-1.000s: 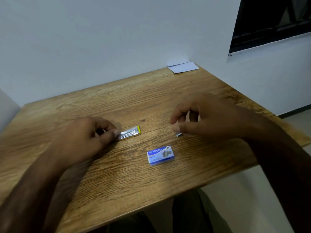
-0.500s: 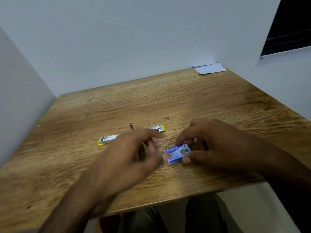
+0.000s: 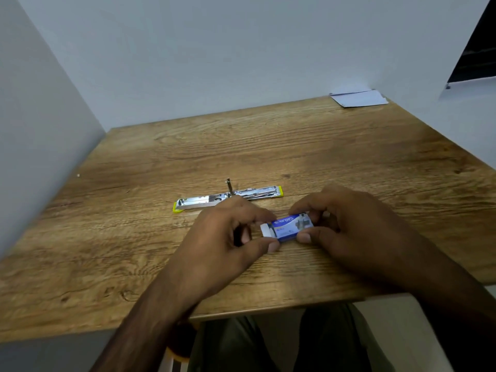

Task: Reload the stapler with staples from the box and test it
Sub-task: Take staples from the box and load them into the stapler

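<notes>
A small blue staple box (image 3: 291, 227) lies on the wooden table (image 3: 134, 251) between my hands. My right hand (image 3: 349, 229) grips its right end with thumb and fingers. My left hand (image 3: 228, 240) pinches the white inner tray, which sticks out a little at the box's left end. Behind them the silver stapler (image 3: 228, 197) with yellow ends lies swung open flat, its pusher rod sticking up in the middle. No loose staples are visible.
White sheets of paper (image 3: 358, 98) lie at the table's far right corner. White walls close in the table at the left and back. The table's front edge runs just below my wrists, with my legs under it.
My left hand left the stapler, which now lies opened flat, and came to the box. My right hand took hold of the box. The white inner tray now sticks out at the left.
</notes>
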### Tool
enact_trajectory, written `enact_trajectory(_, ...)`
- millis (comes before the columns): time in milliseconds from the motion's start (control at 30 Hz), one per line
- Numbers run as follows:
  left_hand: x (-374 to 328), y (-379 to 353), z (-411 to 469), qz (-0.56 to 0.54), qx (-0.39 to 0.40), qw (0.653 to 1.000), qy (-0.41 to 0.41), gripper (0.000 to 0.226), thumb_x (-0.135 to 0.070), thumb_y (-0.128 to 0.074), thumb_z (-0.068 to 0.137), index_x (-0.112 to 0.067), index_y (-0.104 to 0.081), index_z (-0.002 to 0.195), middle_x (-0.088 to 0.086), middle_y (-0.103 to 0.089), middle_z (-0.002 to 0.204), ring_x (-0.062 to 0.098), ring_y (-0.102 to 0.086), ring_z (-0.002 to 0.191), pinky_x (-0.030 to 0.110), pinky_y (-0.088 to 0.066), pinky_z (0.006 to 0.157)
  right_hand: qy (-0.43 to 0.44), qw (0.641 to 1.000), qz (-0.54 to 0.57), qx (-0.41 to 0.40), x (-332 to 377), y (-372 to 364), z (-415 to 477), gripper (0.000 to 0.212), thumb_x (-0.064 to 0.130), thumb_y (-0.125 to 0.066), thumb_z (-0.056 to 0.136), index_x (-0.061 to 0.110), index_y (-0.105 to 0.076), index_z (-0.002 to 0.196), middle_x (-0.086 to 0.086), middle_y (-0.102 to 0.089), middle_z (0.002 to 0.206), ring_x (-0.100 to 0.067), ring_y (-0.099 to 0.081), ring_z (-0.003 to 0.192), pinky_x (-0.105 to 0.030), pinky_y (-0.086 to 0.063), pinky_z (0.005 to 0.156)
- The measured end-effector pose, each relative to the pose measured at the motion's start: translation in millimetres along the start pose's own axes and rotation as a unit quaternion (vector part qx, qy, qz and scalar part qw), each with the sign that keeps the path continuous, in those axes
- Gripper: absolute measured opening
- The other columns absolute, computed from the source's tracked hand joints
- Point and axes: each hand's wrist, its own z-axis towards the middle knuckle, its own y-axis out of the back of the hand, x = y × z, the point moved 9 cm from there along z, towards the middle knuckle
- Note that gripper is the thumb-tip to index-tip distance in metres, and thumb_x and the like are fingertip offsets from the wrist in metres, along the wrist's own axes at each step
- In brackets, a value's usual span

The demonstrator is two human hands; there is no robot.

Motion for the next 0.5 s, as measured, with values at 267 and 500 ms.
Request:
enact_trajectory(267,14.5,11.0,-9.8,-0.058,-0.021,0.998,0.014,0.031,-0.023,-0.092,0.072,-0.036,-0.077,0.097,-0.006,-0.069,0.085,0.005,-0.056,0.064,0.017,-0.046,0.061,-0.032,0.999,0.030,0.005,-8.2,4.8,-0.2,0.034,0.031,-0.083,0.077,0.039,-0.075,0.109,0.016,-0.065,0.078,0.021,-0.053,0.068,-0.002,-0.036,0.059)
enact_trajectory(500,22.8,14.9,-15.1,-0.080,-0.040,0.995,0.043,0.031,-0.027,-0.094,0.067,-0.035,-0.075,0.090,-0.008,-0.063,0.067,0.000,-0.055,0.057,0.012,-0.043,0.055,-0.020,0.999,-0.030,0.014,5.8,11.6,-6.2,0.055,0.050,-0.077,0.074,0.062,-0.052,0.122,0.026,-0.050,0.107,0.007,-0.049,0.080,-0.016,-0.034,0.063)
